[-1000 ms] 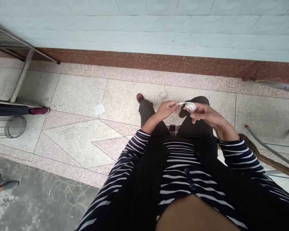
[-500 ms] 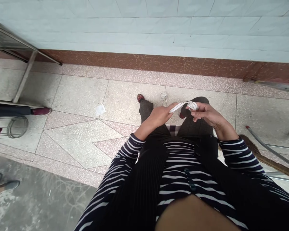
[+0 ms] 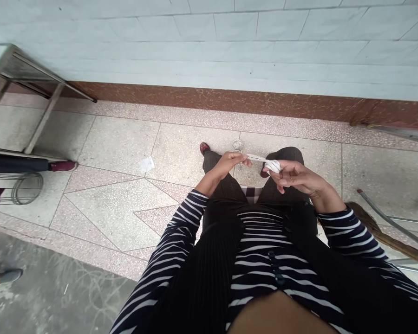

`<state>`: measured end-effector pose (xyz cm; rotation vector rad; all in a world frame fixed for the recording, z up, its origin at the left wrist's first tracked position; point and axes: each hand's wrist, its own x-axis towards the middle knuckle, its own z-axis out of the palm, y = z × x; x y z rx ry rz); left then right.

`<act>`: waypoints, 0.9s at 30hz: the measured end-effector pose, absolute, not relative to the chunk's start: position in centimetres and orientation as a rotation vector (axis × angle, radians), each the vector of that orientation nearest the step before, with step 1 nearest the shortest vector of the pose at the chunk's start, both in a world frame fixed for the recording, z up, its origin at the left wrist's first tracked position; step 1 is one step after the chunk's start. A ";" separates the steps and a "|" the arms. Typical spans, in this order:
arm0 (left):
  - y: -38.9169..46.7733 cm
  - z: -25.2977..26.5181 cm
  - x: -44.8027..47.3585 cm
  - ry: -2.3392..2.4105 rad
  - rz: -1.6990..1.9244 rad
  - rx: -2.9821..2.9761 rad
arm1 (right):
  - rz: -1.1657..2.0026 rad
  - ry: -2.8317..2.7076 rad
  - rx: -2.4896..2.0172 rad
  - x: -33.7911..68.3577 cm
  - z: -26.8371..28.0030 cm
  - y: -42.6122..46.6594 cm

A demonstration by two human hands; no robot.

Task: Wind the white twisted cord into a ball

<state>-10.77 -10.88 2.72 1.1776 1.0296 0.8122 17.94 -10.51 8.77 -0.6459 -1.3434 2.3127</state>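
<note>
Your right hand [image 3: 301,178] holds a rounded, layered white bundle [image 3: 273,166] at its fingertips; your left hand [image 3: 226,165] has its grip pinching the strand [image 3: 256,158] that joins it. The strand looks flat and nearly straight, its long axis crossing between your hands, the bundle at the right end. Beyond, a round white coil [image 3: 237,145] rests on speckled floor [image 3: 181,144], before a brown baseboard [image 3: 195,99] and pale tiled wall [image 3: 195,55].

At the far edge of the terrazzo floor [image 3: 114,139] rises a pale tiled wall [image 3: 230,51] with brown baseboard [image 3: 181,97]; at the near edge lies grey concrete [image 3: 48,283]. A metal-framed table [image 3: 45,118] stands left.
</note>
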 end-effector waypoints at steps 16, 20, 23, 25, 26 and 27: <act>-12.1 0.3 -8.3 0.830 0.492 1.006 | 1.182 -2.484 -1.274 16.4 5.2 -10.2; -11.9 -0.8 -8.0 1.185 0.716 1.328 | 0.949 -2.424 -1.313 16.6 4.9 -9.7; -11.7 -1.0 -6.5 1.135 0.884 1.410 | 0.894 -2.395 -1.296 16.4 5.5 -9.1; -11.2 -0.8 -5.2 1.049 0.948 1.355 | 0.884 -2.370 -1.241 16.0 6.1 -8.8; -11.0 -0.7 -4.6 1.004 0.951 1.303 | 0.879 -2.346 -1.216 15.7 6.4 -8.7; -10.9 -0.4 -4.1 0.961 0.929 1.247 | 0.873 -2.316 -1.202 15.5 6.7 -8.5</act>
